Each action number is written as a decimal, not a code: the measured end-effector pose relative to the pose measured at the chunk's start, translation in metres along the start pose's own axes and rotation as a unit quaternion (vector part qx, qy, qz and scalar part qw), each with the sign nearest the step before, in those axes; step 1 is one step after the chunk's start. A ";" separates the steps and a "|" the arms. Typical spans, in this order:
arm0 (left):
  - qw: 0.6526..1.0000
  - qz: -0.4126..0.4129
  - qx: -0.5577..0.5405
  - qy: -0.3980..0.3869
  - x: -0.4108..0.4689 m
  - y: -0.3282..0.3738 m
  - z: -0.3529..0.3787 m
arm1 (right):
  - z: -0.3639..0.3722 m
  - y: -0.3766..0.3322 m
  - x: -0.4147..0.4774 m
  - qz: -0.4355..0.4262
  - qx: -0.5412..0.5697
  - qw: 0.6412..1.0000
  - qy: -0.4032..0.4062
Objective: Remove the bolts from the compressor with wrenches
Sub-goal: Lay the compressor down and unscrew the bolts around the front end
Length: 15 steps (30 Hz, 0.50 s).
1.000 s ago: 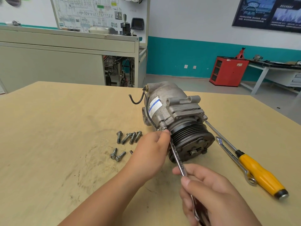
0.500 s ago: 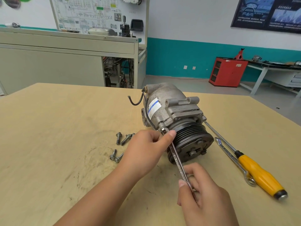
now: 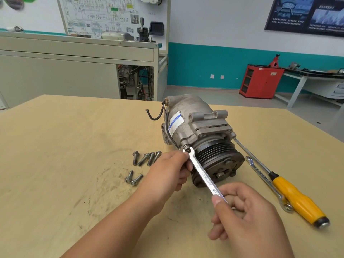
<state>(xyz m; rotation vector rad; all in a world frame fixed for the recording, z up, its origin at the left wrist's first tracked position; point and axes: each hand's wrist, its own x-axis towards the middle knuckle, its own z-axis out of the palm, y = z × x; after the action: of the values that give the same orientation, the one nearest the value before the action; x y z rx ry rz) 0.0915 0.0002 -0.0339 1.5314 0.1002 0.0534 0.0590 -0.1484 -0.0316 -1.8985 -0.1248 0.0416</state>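
1. The compressor (image 3: 188,116) lies on its side in the middle of the table (image 3: 65,146). Its black wheel (image 3: 217,155) is on the end nearest you.
2. One bolt (image 3: 186,146) sits in the compressor's near left corner, just beside the black wheel.
3. The open end of your wrench (image 3: 202,174) fits around that bolt. The wrench slants toward you and to the right.
4. Your left hand (image 3: 167,170) has its fingers curled. It pinches the wrench right by the bolt end.
5. Your right hand (image 3: 247,216) pinches the near end of the wrench between the thumb and the curled fingers.
6. Four loose bolts (image 3: 151,158) lie side by side on the table, left of the compressor. Two more bolts (image 3: 136,179) lie a bit nearer to you.
7. A second wrench (image 3: 264,180) and a screwdriver (image 3: 296,198) with a yellow handle lie close together on the table, right of the compressor.
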 end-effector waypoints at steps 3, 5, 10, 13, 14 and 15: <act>0.995 0.015 0.088 0.033 0.000 0.000 0.002 | 0.000 -0.001 -0.001 -0.038 -0.059 0.997 0.020; 0.984 0.040 0.161 0.059 0.001 -0.001 0.003 | -0.001 0.000 -0.002 -0.099 -0.132 0.985 0.046; 0.983 0.049 0.164 0.063 0.003 -0.001 0.002 | 0.002 -0.005 -0.006 -0.189 -0.300 0.934 0.048; 0.991 0.025 0.125 0.047 0.003 0.000 0.004 | 0.002 -0.004 -0.009 -0.233 -0.315 0.916 0.088; 0.991 0.023 0.125 0.046 0.003 0.000 0.004 | 0.002 -0.004 -0.010 -0.221 -0.292 0.927 0.088; 0.990 0.024 0.128 0.046 0.003 0.000 0.005 | 0.002 -0.004 -0.009 -0.200 -0.261 0.941 0.082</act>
<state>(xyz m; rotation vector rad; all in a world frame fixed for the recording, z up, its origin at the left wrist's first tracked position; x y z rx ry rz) 0.0953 -0.0045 -0.0339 1.7892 0.1482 0.1555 0.0500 -0.1459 -0.0294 -2.3576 -0.4400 -0.4683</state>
